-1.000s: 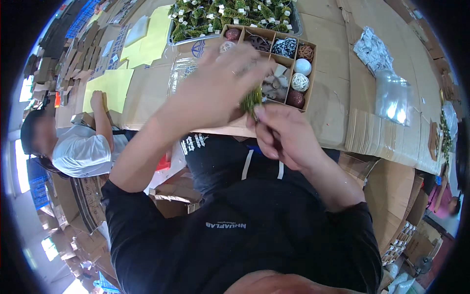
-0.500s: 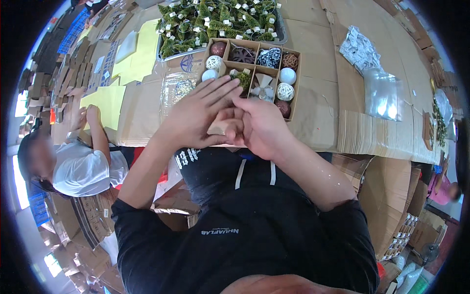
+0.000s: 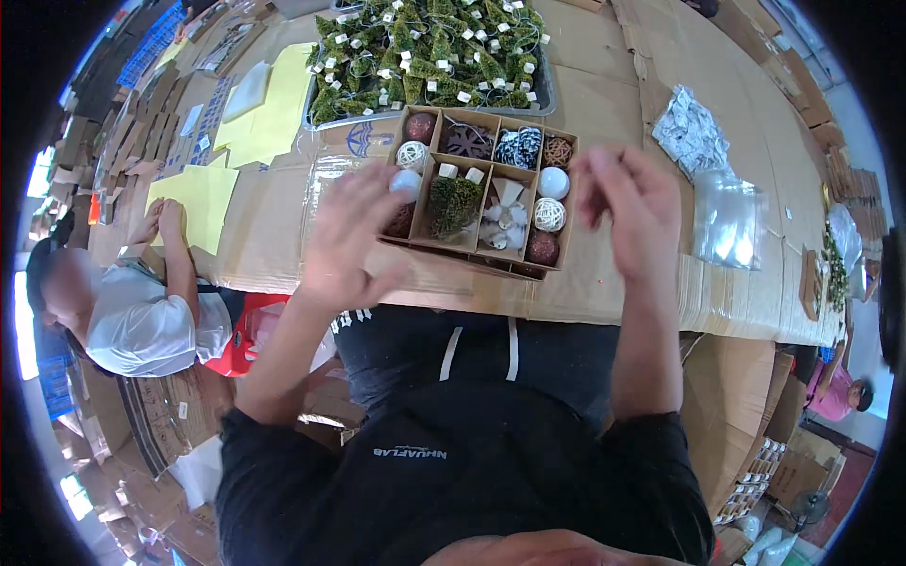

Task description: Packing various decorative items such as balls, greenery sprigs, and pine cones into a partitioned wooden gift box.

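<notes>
A shallow cardboard box (image 3: 455, 251) with dividers lies on the table before me. Small green bottle-brush trees (image 3: 455, 203) with white block bases fill one compartment, next to a grey and white fluffy ornament (image 3: 507, 215). Along its back are a brown snowflake ornament (image 3: 467, 140) and a frosted pine cone (image 3: 519, 148). Balls line both sides, among them a white ball (image 3: 554, 182) and a dark red ball (image 3: 543, 247). My left hand (image 3: 351, 236), blurred, is open over the box's left edge. Beyond the right edge, my right hand (image 3: 634, 203) has loosely bent fingers, apart and empty.
Behind the box stands a grey tray (image 3: 551, 99) heaped with green trees. To the right lie crumpled silvery paper (image 3: 691, 132) and clear plastic bags (image 3: 731, 219). At the left, a person (image 3: 142, 311) sits with hands by yellow paper (image 3: 198, 203).
My hands were close together over the box's front; they have parted to its two sides. The trees in the front compartment now show fully.
</notes>
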Available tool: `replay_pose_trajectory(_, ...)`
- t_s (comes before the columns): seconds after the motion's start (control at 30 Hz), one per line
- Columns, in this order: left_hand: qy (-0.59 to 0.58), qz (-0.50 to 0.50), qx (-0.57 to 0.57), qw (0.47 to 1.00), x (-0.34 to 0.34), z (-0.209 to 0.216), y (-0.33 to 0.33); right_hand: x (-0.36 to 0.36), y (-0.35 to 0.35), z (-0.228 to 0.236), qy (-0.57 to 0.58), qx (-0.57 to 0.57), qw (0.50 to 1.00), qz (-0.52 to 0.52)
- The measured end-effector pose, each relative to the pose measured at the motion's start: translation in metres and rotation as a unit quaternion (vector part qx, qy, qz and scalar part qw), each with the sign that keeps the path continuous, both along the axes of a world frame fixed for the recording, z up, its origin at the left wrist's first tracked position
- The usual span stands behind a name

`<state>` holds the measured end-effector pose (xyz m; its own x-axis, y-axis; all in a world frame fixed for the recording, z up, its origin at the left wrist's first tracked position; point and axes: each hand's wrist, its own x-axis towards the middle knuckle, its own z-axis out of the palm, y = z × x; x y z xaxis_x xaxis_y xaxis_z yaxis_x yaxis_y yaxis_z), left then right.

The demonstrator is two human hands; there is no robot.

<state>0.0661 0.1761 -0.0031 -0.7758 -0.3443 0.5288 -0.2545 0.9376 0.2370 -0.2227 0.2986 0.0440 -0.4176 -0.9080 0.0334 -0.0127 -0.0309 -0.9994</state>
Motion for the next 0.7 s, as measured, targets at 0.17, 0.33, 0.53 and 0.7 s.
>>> replay_pose_trajectory(0.17,0.138,0.325,0.207,0.912,0.052,-0.140,-0.013,-0.066,-0.124,-0.046,0.241,0.122,0.963,0.018)
replay_pose_trajectory(0.33,0.052,0.252,0.163,0.952,0.032,-0.150,-0.009,-0.101,-0.217,-0.112,0.520,0.182,0.829,0.097)
replay_pose_trajectory(0.53,0.057,0.290,0.185,0.937,0.040,-0.160,-0.009,-0.109,-0.251,-0.133,0.396,0.170,0.890,0.146)
replay_pose_trajectory(0.7,0.077,0.291,0.184,0.935,0.039,-0.149,-0.015,-0.112,-0.222,-0.017,-0.150,0.126,0.978,0.079)
